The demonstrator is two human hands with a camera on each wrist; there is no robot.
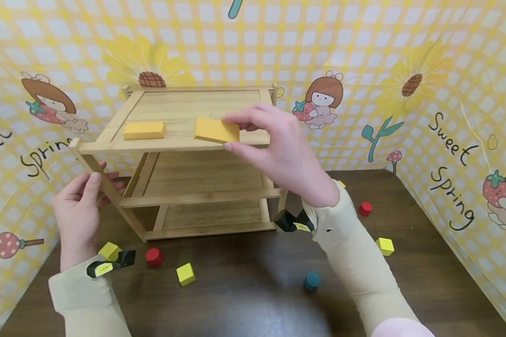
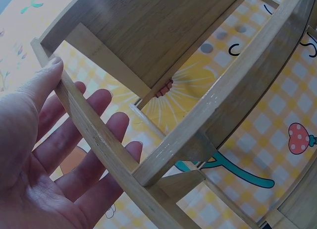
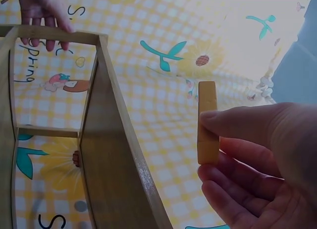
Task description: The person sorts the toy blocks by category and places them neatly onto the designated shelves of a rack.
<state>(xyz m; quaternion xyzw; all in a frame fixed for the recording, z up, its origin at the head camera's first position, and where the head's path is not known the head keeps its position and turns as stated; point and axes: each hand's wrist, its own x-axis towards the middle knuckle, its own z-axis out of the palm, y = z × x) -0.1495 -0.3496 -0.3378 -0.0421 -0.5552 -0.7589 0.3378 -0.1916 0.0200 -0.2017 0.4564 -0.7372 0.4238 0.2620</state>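
A yellow rectangular block point(image 1: 215, 130) is pinched between the thumb and fingers of my right hand point(image 1: 280, 147). It is raised over the front of the wooden shelf point(image 1: 200, 196); the right wrist view shows a gap between block point(image 3: 207, 152) and shelf edge. Another yellow block point(image 1: 145, 131) lies on the top board, near its front left corner. My left hand point(image 1: 78, 201) holds the shelf's front left post point(image 2: 94, 122), thumb on the near side and fingers behind.
On the dark table point(image 1: 236, 290) lie several small blocks: a red cylinder point(image 1: 154, 257) and yellow cube point(image 1: 185, 274) in front, a blue cylinder point(image 1: 312, 281) near the right forearm, another red cylinder point(image 1: 365, 208) and yellow cube point(image 1: 385, 246) farther right. Checked cloth walls point(image 1: 438, 107) surround the table.
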